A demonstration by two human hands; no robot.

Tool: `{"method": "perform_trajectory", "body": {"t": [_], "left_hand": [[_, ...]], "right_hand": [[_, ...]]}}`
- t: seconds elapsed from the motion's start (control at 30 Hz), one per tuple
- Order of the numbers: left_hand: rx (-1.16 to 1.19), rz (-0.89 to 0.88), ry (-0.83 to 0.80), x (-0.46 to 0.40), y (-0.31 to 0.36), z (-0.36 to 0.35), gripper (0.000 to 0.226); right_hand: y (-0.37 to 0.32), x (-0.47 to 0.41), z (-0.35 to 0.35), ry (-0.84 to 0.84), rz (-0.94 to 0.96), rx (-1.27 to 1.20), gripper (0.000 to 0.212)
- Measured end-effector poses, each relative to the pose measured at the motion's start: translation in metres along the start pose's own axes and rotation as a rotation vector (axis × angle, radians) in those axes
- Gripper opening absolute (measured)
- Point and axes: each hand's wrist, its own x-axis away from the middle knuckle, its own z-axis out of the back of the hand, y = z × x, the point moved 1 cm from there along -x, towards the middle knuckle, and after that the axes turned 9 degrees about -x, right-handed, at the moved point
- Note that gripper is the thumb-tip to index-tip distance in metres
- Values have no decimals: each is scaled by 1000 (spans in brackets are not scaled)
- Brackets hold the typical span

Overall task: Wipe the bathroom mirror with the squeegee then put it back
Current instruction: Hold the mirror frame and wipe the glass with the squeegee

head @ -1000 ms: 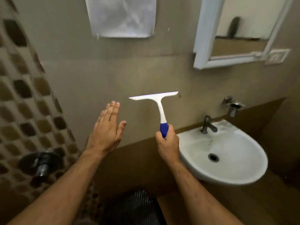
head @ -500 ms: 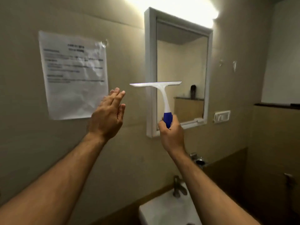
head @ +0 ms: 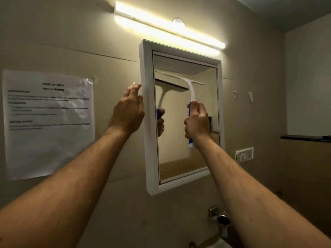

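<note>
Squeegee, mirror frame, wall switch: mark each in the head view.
squeegee (head: 192, 90): head view, on the white neck below the blade.
mirror frame (head: 149, 140): head view, on the left white edge.
wall switch (head: 244, 154): head view, on the plate's middle.

You see a white squeegee (head: 191, 86) with a blue grip, a white-framed mirror (head: 149, 122) reflecting beige, a white paper sheet (head: 48, 126) with black print, plain beige wall (head: 71, 33), and a warm yellow-white lamp (head: 168, 31).
</note>
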Motion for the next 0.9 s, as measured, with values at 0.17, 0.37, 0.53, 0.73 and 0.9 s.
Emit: {"method": "perform_trajectory", "body": {"t": [0.17, 0.37, 0.53, 0.73, 0.9], "left_hand": [[58, 8, 39, -30, 2, -32, 50], [208, 53, 101, -49, -1, -68, 52], [273, 56, 257, -45, -5, -80, 49], [326, 38, 250, -44, -6, -84, 50], [329, 34, 248, -43, -7, -86, 50]], "right_hand": [[-13, -40, -12, -4, 41, -9, 40], [3, -57, -18, -27, 64, 7, 39], [26, -46, -6, -32, 63, 45, 36], [9, -47, -3, -73, 25, -43, 34], [-11, -63, -15, -76, 49, -53, 32]]}}
